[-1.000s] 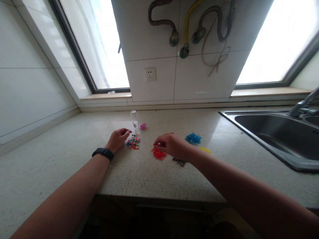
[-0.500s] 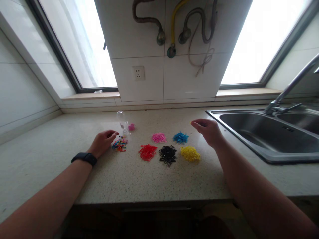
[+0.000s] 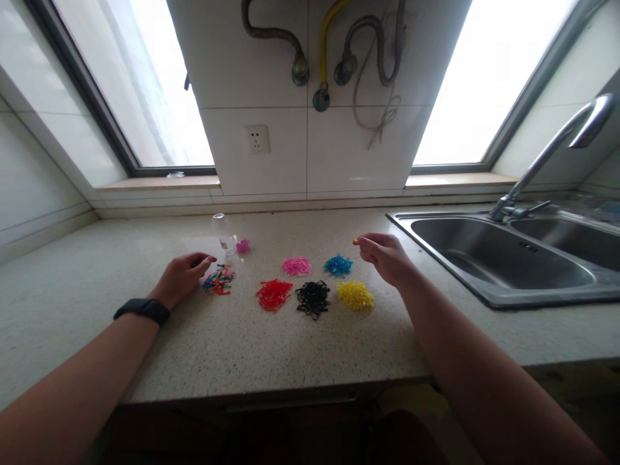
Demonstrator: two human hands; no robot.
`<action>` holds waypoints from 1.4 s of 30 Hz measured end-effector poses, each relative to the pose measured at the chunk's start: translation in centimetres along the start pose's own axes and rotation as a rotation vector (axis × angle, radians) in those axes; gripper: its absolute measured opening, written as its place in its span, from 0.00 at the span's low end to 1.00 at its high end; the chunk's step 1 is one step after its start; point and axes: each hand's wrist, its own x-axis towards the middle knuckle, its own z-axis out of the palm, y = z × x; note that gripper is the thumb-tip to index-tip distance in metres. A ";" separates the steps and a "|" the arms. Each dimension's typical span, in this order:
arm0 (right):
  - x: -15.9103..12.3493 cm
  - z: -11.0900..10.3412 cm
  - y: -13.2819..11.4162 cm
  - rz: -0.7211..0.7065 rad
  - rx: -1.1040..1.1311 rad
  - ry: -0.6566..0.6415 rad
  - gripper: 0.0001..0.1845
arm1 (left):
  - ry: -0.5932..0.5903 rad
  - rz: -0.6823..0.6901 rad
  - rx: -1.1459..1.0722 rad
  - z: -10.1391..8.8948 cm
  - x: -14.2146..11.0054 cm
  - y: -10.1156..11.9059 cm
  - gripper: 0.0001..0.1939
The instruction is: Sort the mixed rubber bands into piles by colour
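On the speckled counter lie small heaps of rubber bands: pink, blue, red, black and yellow. A mixed-colour heap lies to their left. My left hand, with a black watch on the wrist, rests by the mixed heap, fingers curled and pinched, what they hold too small to see. My right hand hovers right of the blue heap, pinching a tiny yellow band.
A clear little bottle lies on its side behind the mixed heap, with a pink cap beside it. A steel sink with a tap is at the right. Windows, hoses and a socket are on the back wall.
My right hand has moved from over the red heap to the right, past the blue heap, now pinching a yellow band. The view has swung right. The left hand stays put.
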 end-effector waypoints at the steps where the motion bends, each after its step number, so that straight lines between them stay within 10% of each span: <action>1: 0.0 0.0 0.0 0.001 0.012 -0.006 0.16 | -0.005 -0.003 -0.003 0.0 0.0 -0.1 0.24; 42: -0.2 -0.4 -0.1 0.078 0.040 -0.140 0.14 | -0.049 -0.047 0.034 -0.3 -0.2 0.2 0.28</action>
